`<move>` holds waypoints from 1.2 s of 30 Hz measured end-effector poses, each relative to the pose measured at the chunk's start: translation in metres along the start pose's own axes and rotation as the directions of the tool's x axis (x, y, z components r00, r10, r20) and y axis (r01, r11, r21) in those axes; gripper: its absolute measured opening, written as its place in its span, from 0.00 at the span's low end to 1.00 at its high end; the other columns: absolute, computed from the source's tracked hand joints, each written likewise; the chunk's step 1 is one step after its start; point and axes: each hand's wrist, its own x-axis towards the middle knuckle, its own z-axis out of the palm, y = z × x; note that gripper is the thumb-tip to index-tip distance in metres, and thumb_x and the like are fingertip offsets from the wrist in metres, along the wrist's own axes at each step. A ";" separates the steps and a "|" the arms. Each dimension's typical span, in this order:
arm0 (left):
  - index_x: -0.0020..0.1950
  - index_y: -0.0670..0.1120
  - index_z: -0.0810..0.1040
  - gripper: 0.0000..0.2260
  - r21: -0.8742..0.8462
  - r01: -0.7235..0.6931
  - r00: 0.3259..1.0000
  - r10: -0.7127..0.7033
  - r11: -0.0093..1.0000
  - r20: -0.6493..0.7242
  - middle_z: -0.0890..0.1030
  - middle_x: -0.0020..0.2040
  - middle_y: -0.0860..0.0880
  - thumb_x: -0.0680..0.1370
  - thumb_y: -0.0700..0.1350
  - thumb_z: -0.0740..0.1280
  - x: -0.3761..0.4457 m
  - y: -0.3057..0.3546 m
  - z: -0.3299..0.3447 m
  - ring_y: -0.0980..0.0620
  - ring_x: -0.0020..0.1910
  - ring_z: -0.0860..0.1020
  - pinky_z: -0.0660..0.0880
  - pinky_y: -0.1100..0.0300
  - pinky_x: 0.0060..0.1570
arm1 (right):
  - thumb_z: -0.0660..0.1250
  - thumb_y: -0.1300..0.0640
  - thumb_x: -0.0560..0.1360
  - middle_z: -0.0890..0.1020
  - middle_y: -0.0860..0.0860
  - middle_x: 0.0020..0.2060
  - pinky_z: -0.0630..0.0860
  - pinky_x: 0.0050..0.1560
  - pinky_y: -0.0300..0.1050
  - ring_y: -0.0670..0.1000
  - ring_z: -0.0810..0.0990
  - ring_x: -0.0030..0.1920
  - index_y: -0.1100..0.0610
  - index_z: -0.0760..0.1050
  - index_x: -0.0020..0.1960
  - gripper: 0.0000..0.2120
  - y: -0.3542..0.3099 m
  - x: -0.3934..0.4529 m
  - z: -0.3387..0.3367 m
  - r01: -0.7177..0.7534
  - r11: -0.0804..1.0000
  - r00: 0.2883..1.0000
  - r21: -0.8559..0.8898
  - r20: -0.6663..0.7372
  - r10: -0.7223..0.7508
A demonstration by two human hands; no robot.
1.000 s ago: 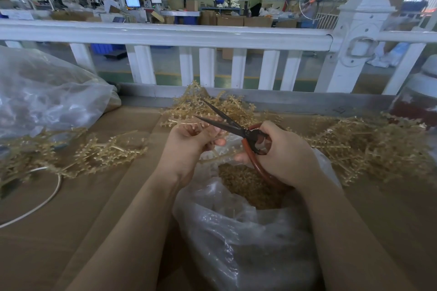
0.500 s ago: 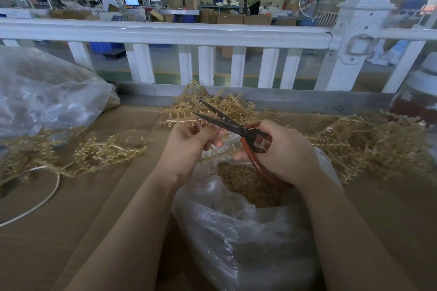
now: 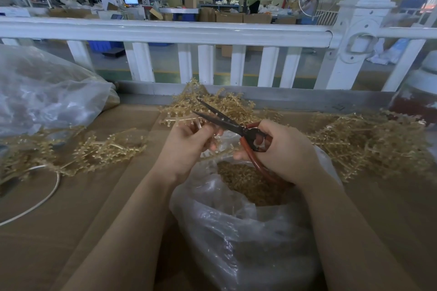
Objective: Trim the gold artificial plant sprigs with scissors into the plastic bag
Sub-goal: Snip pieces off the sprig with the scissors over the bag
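Gripped scissors in right hand, blades parted; pinched a gold sprig in left hand (fingers curled) above open plastic bag on table, trimmings inside.

Red-handled scissors were open above the clear plastic bag of gold trimmings, with loose gold sprigs piled alongside.

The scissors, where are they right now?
In the head view, the scissors are in the right hand, just right of centre, blades open above the plastic bag, pointing toward the left hand.
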 end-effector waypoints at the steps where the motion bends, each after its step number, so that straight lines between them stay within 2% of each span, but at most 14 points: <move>1: 0.34 0.48 0.82 0.14 0.002 0.007 1.000 -0.007 1.000 -0.001 0.78 0.33 0.42 0.79 0.40 0.67 0.000 0.000 0.000 0.54 0.29 0.70 0.67 0.63 0.33 | 0.57 0.13 0.56 0.70 0.17 0.45 0.63 0.28 0.32 0.23 0.71 0.45 0.29 0.68 0.42 0.25 0.000 0.000 0.000 -0.001 1.000 1.000 0.007 -0.003 0.001; 3: 0.33 0.48 0.82 0.15 0.010 0.016 1.000 -0.016 1.000 -0.001 0.76 0.27 0.48 0.80 0.41 0.67 0.000 0.000 -0.001 0.57 0.26 0.69 0.66 0.68 0.30 | 0.57 0.13 0.56 0.71 0.17 0.44 0.63 0.28 0.32 0.23 0.71 0.44 0.24 0.66 0.44 0.24 0.000 -0.001 0.001 0.003 1.000 1.000 0.019 0.002 -0.003; 5: 0.34 0.45 0.81 0.14 0.015 0.001 1.000 -0.001 1.000 0.006 0.74 0.24 0.49 0.80 0.40 0.67 0.000 0.001 -0.001 0.58 0.24 0.69 0.65 0.70 0.28 | 0.58 0.13 0.55 0.71 0.18 0.45 0.65 0.29 0.34 0.23 0.71 0.45 0.26 0.67 0.45 0.26 0.000 -0.001 0.002 -0.004 1.000 1.000 0.030 0.016 0.003; 8: 0.35 0.44 0.80 0.14 0.022 -0.033 0.999 0.032 0.999 0.019 0.75 0.30 0.41 0.80 0.38 0.66 0.000 0.002 -0.002 0.54 0.26 0.69 0.66 0.67 0.29 | 0.58 0.13 0.55 0.73 0.20 0.45 0.67 0.30 0.36 0.25 0.72 0.46 0.35 0.70 0.43 0.31 0.002 0.001 0.003 -0.029 0.999 0.999 0.038 0.014 0.028; 12: 0.35 0.44 0.81 0.13 0.021 -0.037 0.999 0.036 0.999 0.019 0.75 0.35 0.32 0.80 0.38 0.66 0.001 0.001 -0.002 0.54 0.26 0.70 0.68 0.66 0.30 | 0.59 0.13 0.55 0.72 0.18 0.43 0.66 0.29 0.35 0.23 0.71 0.45 0.26 0.67 0.45 0.26 0.000 0.000 0.002 -0.012 0.999 1.000 0.034 0.000 0.012; 15: 0.35 0.44 0.81 0.13 0.022 -0.039 0.999 0.039 0.999 0.014 0.76 0.37 0.30 0.80 0.38 0.67 0.001 0.001 -0.003 0.54 0.26 0.70 0.68 0.66 0.31 | 0.58 0.13 0.54 0.71 0.18 0.43 0.65 0.28 0.34 0.23 0.71 0.45 0.24 0.66 0.45 0.25 -0.001 0.000 0.001 -0.004 0.999 1.000 0.040 -0.003 0.004; 19: 0.38 0.38 0.81 0.10 -0.014 -0.031 0.999 0.032 0.999 0.035 0.78 0.36 0.40 0.79 0.38 0.68 0.002 0.001 -0.005 0.55 0.25 0.71 0.69 0.68 0.29 | 0.56 0.11 0.51 0.71 0.18 0.43 0.66 0.29 0.35 0.24 0.71 0.44 0.24 0.65 0.45 0.28 0.001 0.001 0.001 -0.019 0.999 1.000 0.038 0.003 0.018; 22: 0.37 0.36 0.81 0.11 -0.006 -0.040 0.998 0.041 0.999 0.044 0.78 0.34 0.38 0.78 0.38 0.68 0.003 0.000 -0.007 0.54 0.24 0.70 0.69 0.66 0.29 | 0.52 0.10 0.52 0.69 0.15 0.44 0.64 0.30 0.34 0.20 0.68 0.47 0.21 0.64 0.45 0.26 0.002 0.001 -0.002 -0.003 1.000 1.000 -0.022 -0.003 0.003; 24: 0.35 0.40 0.82 0.11 0.005 -0.055 0.996 0.054 0.998 0.074 0.78 0.32 0.40 0.78 0.36 0.68 0.002 0.002 -0.007 0.55 0.23 0.70 0.68 0.67 0.27 | 0.50 0.11 0.54 0.72 0.19 0.42 0.63 0.30 0.32 0.23 0.71 0.46 0.23 0.66 0.45 0.27 0.003 0.000 -0.001 0.006 0.999 1.000 -0.033 -0.014 -0.007; 26: 0.33 0.47 0.83 0.16 0.001 -0.059 0.991 0.059 0.998 0.118 0.79 0.31 0.49 0.78 0.34 0.67 0.000 0.004 -0.008 0.57 0.22 0.69 0.67 0.69 0.26 | 0.50 0.12 0.56 0.78 0.29 0.36 0.64 0.30 0.32 0.33 0.77 0.38 0.31 0.70 0.43 0.30 0.006 0.000 0.001 0.000 0.999 0.999 -0.042 -0.039 -0.002; 29: 0.31 0.51 0.83 0.19 0.000 -0.045 0.985 0.045 0.999 0.165 0.79 0.29 0.53 0.78 0.34 0.66 -0.001 0.007 -0.009 0.58 0.22 0.69 0.66 0.69 0.24 | 0.51 0.11 0.56 0.78 0.32 0.33 0.66 0.30 0.33 0.36 0.76 0.34 0.35 0.71 0.42 0.32 0.009 0.000 0.004 0.000 0.999 0.999 -0.049 -0.046 -0.002; 31: 0.30 0.51 0.82 0.21 -0.003 -0.034 0.984 0.034 0.999 0.172 0.77 0.26 0.54 0.78 0.34 0.65 -0.001 0.008 -0.010 0.59 0.21 0.68 0.65 0.70 0.24 | 0.56 0.12 0.56 0.78 0.29 0.36 0.67 0.31 0.33 0.34 0.76 0.35 0.32 0.70 0.43 0.29 0.009 0.001 0.005 0.009 0.999 1.000 -0.036 -0.026 -0.010; 33: 0.29 0.49 0.81 0.20 -0.009 -0.031 0.984 0.032 0.999 0.173 0.76 0.25 0.54 0.79 0.33 0.65 -0.001 0.007 -0.009 0.59 0.21 0.68 0.64 0.71 0.23 | 0.60 0.13 0.56 0.73 0.19 0.42 0.66 0.31 0.32 0.31 0.76 0.37 0.25 0.68 0.45 0.25 0.007 0.001 0.004 0.015 1.000 1.000 -0.022 0.004 -0.015; 36: 0.31 0.47 0.79 0.18 0.011 -0.045 0.982 0.043 0.999 0.185 0.74 0.24 0.54 0.79 0.33 0.65 -0.002 0.007 -0.008 0.58 0.22 0.68 0.65 0.71 0.25 | 0.58 0.11 0.54 0.69 0.14 0.44 0.65 0.32 0.31 0.30 0.75 0.37 0.22 0.66 0.46 0.26 0.006 0.002 0.003 0.008 1.000 1.000 -0.002 0.025 -0.008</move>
